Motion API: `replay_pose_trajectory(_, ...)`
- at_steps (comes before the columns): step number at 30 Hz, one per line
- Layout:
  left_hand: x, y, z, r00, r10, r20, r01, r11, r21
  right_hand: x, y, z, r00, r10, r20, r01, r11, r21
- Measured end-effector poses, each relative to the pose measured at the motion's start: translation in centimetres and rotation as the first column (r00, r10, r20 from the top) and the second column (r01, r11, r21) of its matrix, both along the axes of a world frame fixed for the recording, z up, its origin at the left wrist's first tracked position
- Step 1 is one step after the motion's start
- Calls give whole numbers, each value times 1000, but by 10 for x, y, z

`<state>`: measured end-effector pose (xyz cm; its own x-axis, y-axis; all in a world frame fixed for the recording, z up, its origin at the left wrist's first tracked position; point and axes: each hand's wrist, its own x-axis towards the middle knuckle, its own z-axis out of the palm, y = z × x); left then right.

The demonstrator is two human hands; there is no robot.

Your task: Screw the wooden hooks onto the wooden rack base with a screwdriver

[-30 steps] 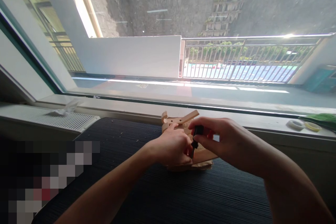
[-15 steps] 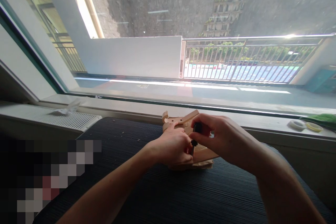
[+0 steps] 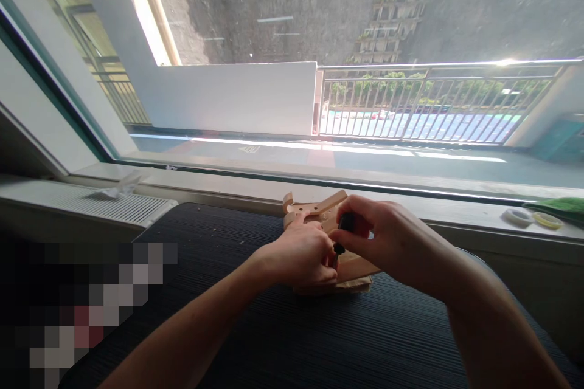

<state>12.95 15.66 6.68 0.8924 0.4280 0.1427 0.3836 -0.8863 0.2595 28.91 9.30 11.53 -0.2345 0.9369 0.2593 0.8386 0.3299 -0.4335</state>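
My right hand (image 3: 371,225) is closed around the dark handle of a screwdriver (image 3: 339,248), whose shaft points down at the wooden piece beneath. My left hand (image 3: 310,252) grips the near left part of that light wooden piece (image 3: 360,266), its fingertips close by the screwdriver's lower end. The tip is hidden behind my left fingers. Farther back, a wooden strip with dark holes (image 3: 314,208) belongs to the same pale wooden assembly or lies on it. Brown cardboard-like layers (image 3: 358,285) show under the wood.
The dark ribbed tabletop (image 3: 255,340) meets a white windowsill (image 3: 237,188). Two tape rolls (image 3: 517,217) and something green (image 3: 561,205) are on the sill at right. A clear plastic bag (image 3: 121,187) rests on the white vented unit (image 3: 91,203) at left. Small crumbs dot the table.
Almost nothing differs. The screwdriver and both hands appear shifted very slightly to the right, with the wooden assembly.
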Motion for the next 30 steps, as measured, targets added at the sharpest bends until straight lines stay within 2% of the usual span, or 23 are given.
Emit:
replay_pose_trajectory(4,-1,0,0,1000,10,-8,-10,1000,-25,2,-5,3,990,82,-113,-92,992,-88)
replay_pose_trajectory(7,-1,0,1,1000,17,-16,-18,999,-33,1,-6,5,980,122,-154,-130,991,-40)
replay_pose_trajectory(12,-1,-1,1,1000,22,-10,-22,999,-27,0,-1,4,994,62,-95,-58,997,44)
replay_pose_trajectory(15,0,-1,0,1000,17,3,-17,1000,6,0,0,4,996,30,-80,-26,999,48)
replay_pose_trajectory(20,1,-1,-1,1000,13,13,-14,999,29,1,-5,5,989,85,-123,-87,996,-8)
replay_pose_trajectory(24,1,0,0,999,-1,-36,2,999,37,0,-6,5,977,138,-165,-132,990,48)
replay_pose_trajectory(30,0,-2,-1,1000,3,8,-4,1000,30,1,-2,4,986,103,-134,-96,994,60)
